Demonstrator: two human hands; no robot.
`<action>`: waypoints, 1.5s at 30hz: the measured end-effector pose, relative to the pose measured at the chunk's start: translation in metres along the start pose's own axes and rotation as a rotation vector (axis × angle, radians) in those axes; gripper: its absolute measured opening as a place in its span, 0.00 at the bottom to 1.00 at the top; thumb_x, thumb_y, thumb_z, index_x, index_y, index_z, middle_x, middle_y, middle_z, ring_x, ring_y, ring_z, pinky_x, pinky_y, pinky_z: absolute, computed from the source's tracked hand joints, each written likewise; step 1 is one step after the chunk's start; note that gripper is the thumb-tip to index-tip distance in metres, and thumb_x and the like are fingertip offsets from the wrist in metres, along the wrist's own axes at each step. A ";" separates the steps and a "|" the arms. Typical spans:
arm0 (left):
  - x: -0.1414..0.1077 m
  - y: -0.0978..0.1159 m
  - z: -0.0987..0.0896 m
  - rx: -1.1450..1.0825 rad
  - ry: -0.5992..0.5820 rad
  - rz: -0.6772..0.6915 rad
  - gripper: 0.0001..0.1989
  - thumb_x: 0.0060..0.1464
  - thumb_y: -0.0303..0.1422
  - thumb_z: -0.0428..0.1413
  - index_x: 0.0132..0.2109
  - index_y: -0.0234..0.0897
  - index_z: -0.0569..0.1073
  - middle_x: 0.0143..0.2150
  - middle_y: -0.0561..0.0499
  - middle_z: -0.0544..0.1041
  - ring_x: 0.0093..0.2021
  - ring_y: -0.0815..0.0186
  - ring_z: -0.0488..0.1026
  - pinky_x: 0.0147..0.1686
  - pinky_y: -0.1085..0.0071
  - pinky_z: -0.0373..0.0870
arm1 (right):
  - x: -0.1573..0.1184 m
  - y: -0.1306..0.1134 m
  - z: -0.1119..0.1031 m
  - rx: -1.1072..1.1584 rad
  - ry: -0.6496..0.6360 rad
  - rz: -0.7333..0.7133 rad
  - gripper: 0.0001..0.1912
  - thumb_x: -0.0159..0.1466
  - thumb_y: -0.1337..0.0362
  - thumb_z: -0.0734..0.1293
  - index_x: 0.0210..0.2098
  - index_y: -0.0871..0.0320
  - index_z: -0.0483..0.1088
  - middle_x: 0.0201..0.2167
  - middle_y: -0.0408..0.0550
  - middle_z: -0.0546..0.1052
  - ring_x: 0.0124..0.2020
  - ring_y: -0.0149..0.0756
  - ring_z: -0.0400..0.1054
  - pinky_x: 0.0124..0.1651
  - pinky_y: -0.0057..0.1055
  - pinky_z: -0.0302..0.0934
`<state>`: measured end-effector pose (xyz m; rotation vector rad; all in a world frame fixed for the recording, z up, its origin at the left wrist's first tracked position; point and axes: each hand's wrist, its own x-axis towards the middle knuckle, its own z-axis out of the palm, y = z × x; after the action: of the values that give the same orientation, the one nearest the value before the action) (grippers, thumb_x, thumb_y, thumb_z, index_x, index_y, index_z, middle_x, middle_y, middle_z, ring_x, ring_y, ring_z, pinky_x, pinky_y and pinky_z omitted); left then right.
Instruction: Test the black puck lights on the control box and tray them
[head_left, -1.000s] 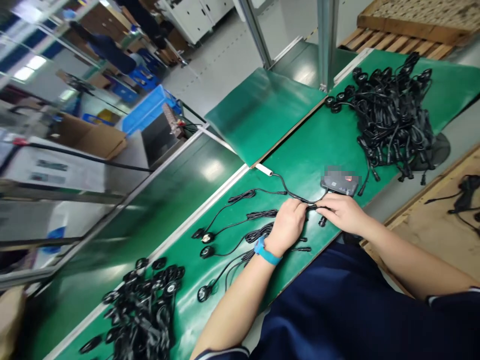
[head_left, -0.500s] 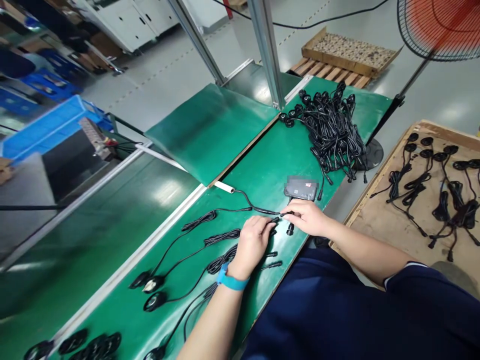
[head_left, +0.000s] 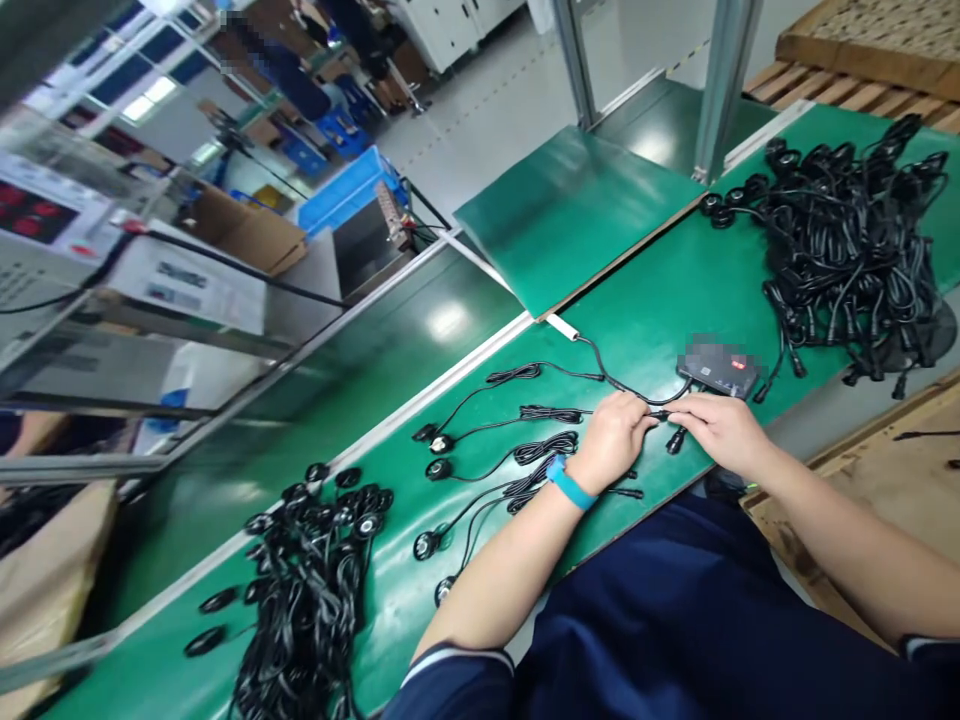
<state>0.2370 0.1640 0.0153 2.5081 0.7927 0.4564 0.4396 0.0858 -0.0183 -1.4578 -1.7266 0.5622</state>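
Close together over the green table (head_left: 637,330), both hands pinch a black cable connector (head_left: 658,414). My left hand (head_left: 611,440), with a blue band at the wrist, grips its left part. My right hand (head_left: 716,430) closes on the right part, just below a small black box (head_left: 718,370) with a cable. A loose black connector (head_left: 676,440) hangs below the fingers. Left of my left hand lie several coiled black cables (head_left: 544,450) with round black ends. Whether the two connector parts are fully joined cannot be made out.
A large heap of black cables (head_left: 855,250) lies at the right back, another pile (head_left: 307,600) at the left front. A white tube (head_left: 562,327) and metal post (head_left: 724,90) stand behind. A wooden tray (head_left: 885,510) is at right.
The view has swung left, bringing the left cable pile into sight. Both hands are still close together, and the connector parts between them look nearer in line.
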 end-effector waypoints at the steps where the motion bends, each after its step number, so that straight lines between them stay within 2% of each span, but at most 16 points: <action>1: 0.001 0.001 0.001 -0.010 -0.007 -0.008 0.13 0.70 0.37 0.51 0.39 0.37 0.74 0.35 0.46 0.75 0.39 0.60 0.71 0.42 0.63 0.68 | 0.000 0.000 0.000 -0.007 -0.002 -0.003 0.11 0.72 0.61 0.64 0.46 0.52 0.79 0.44 0.46 0.82 0.44 0.41 0.78 0.50 0.39 0.73; 4: -0.002 0.000 -0.009 0.013 -0.021 -0.020 0.12 0.69 0.40 0.52 0.41 0.38 0.76 0.38 0.45 0.77 0.42 0.59 0.73 0.45 0.62 0.68 | -0.001 -0.003 0.002 -0.019 0.021 -0.028 0.11 0.72 0.61 0.64 0.46 0.52 0.79 0.44 0.47 0.82 0.44 0.41 0.77 0.51 0.40 0.73; 6: -0.012 -0.006 -0.028 0.088 0.027 -0.051 0.13 0.67 0.42 0.54 0.45 0.38 0.76 0.42 0.43 0.78 0.46 0.56 0.73 0.48 0.60 0.68 | -0.007 -0.006 0.003 0.004 0.078 -0.039 0.10 0.71 0.60 0.66 0.48 0.53 0.78 0.47 0.50 0.81 0.42 0.40 0.77 0.48 0.39 0.74; 8: -0.032 -0.020 -0.055 0.223 0.139 -0.146 0.16 0.66 0.46 0.54 0.48 0.38 0.75 0.48 0.40 0.78 0.50 0.52 0.73 0.51 0.55 0.69 | -0.016 -0.007 0.002 0.016 0.171 -0.027 0.11 0.70 0.60 0.67 0.50 0.54 0.76 0.50 0.52 0.79 0.39 0.38 0.76 0.44 0.37 0.74; 10: -0.060 -0.045 -0.086 0.426 0.261 -0.336 0.22 0.65 0.51 0.51 0.49 0.37 0.75 0.48 0.39 0.78 0.51 0.47 0.73 0.52 0.49 0.69 | -0.028 -0.005 -0.004 -0.039 0.309 0.001 0.10 0.70 0.62 0.67 0.49 0.53 0.76 0.51 0.54 0.77 0.41 0.39 0.75 0.45 0.39 0.75; 12: -0.093 -0.078 -0.116 0.657 0.333 -0.648 0.31 0.61 0.59 0.45 0.50 0.38 0.74 0.44 0.39 0.78 0.50 0.38 0.73 0.46 0.42 0.71 | -0.039 0.001 -0.012 -0.166 0.460 0.032 0.08 0.69 0.63 0.68 0.47 0.53 0.75 0.52 0.54 0.76 0.49 0.45 0.73 0.52 0.46 0.72; 14: -0.124 -0.112 -0.141 0.762 0.228 -0.895 0.33 0.55 0.61 0.45 0.50 0.39 0.73 0.41 0.37 0.76 0.48 0.32 0.73 0.39 0.38 0.72 | -0.048 0.007 -0.022 -0.290 0.551 0.067 0.08 0.68 0.63 0.69 0.47 0.54 0.75 0.55 0.56 0.74 0.57 0.50 0.68 0.56 0.52 0.69; 15: -0.138 -0.127 -0.150 0.729 0.132 -0.927 0.31 0.52 0.59 0.49 0.48 0.39 0.74 0.38 0.37 0.75 0.45 0.31 0.74 0.36 0.41 0.73 | -0.051 0.010 -0.026 -0.336 0.560 0.082 0.09 0.68 0.62 0.69 0.47 0.54 0.75 0.58 0.57 0.72 0.59 0.51 0.66 0.57 0.53 0.68; 17: -0.160 -0.151 -0.161 0.621 0.087 -1.011 0.25 0.45 0.55 0.54 0.41 0.42 0.73 0.32 0.41 0.74 0.40 0.32 0.75 0.33 0.45 0.74 | -0.055 0.015 -0.030 -0.400 0.535 0.095 0.11 0.68 0.61 0.69 0.49 0.55 0.74 0.62 0.58 0.69 0.62 0.53 0.62 0.59 0.56 0.65; 20: -0.174 -0.170 -0.161 0.458 0.125 -1.050 0.19 0.39 0.51 0.56 0.36 0.47 0.70 0.30 0.45 0.75 0.38 0.35 0.76 0.33 0.46 0.75 | -0.057 0.019 -0.031 -0.470 0.453 0.084 0.14 0.69 0.58 0.68 0.52 0.55 0.73 0.66 0.59 0.65 0.65 0.55 0.60 0.63 0.58 0.61; 24: -0.174 -0.173 -0.152 0.405 0.204 -1.087 0.19 0.41 0.53 0.55 0.34 0.46 0.67 0.33 0.46 0.78 0.41 0.40 0.78 0.41 0.47 0.75 | -0.057 0.020 -0.031 -0.527 0.386 0.071 0.15 0.70 0.57 0.67 0.53 0.55 0.74 0.68 0.59 0.63 0.65 0.55 0.60 0.63 0.56 0.60; 26: -0.176 -0.168 -0.149 0.376 0.232 -1.094 0.20 0.44 0.54 0.54 0.37 0.44 0.69 0.36 0.46 0.79 0.42 0.44 0.78 0.44 0.51 0.75 | -0.057 0.019 -0.033 -0.548 0.385 0.053 0.15 0.69 0.57 0.68 0.52 0.55 0.74 0.67 0.58 0.64 0.65 0.55 0.62 0.63 0.55 0.60; 29: -0.182 -0.164 -0.146 0.288 0.297 -1.003 0.23 0.46 0.52 0.55 0.41 0.40 0.72 0.39 0.44 0.80 0.41 0.51 0.78 0.44 0.58 0.74 | -0.055 0.024 -0.037 -0.559 0.391 0.007 0.14 0.68 0.56 0.69 0.51 0.55 0.76 0.67 0.57 0.66 0.63 0.53 0.65 0.64 0.53 0.60; 34: -0.196 -0.172 -0.139 0.219 0.388 -0.928 0.22 0.50 0.49 0.58 0.45 0.38 0.73 0.37 0.46 0.79 0.35 0.58 0.75 0.40 0.64 0.71 | -0.048 0.036 -0.035 -0.530 0.440 -0.043 0.15 0.68 0.53 0.69 0.49 0.55 0.77 0.66 0.56 0.68 0.63 0.55 0.65 0.65 0.53 0.59; 45: -0.202 -0.179 -0.134 0.131 0.448 -0.915 0.22 0.49 0.48 0.61 0.45 0.39 0.73 0.35 0.49 0.77 0.33 0.61 0.72 0.39 0.64 0.70 | -0.051 0.042 -0.028 -0.538 0.479 -0.017 0.16 0.68 0.52 0.68 0.49 0.54 0.76 0.67 0.54 0.67 0.63 0.56 0.66 0.64 0.53 0.60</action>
<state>-0.0600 0.2158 -0.0005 1.8553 2.0357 0.6296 0.4890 0.0431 -0.0477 -1.7584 -1.5521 -0.2802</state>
